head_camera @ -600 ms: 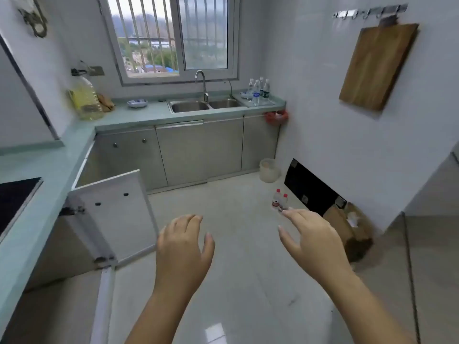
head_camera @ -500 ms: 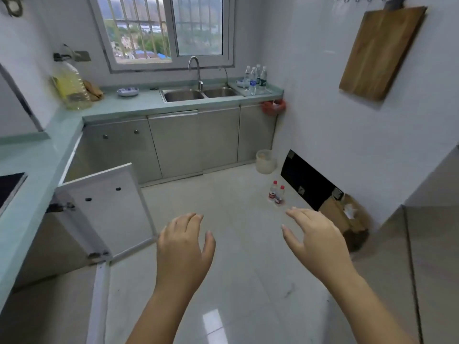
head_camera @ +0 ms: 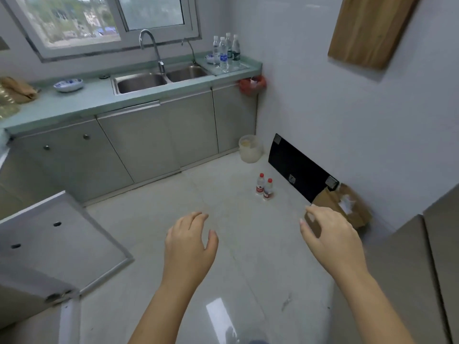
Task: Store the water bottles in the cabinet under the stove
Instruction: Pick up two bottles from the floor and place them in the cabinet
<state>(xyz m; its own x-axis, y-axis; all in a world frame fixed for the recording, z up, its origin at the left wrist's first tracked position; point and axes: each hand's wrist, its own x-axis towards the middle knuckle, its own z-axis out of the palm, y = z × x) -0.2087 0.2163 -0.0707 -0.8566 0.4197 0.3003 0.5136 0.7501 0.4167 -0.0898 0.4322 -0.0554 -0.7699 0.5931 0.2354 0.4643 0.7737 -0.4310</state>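
1. Bare and empty, the left hand (head_camera: 190, 247) and right hand (head_camera: 330, 238) hang low in the frame with fingers loosely spread, holding nothing.
2. Since a moment ago the view has swung right and closed in; the stove has slipped out at the left edge, and the open cabinet door (head_camera: 59, 240) now sits at lower left.
3. Mid-frame right, two red-capped water bottles (head_camera: 264, 186) stand upright on the floor (head_camera: 223, 281), touching, just beside a black panel (head_camera: 298, 170) leaning on the wall.
4. Upper centre, more water bottles (head_camera: 224, 52) cluster on the bench (head_camera: 82, 100) right of the sink (head_camera: 161, 79).
5. I judge the person is heading for the floor pair, with the cabinet ready.
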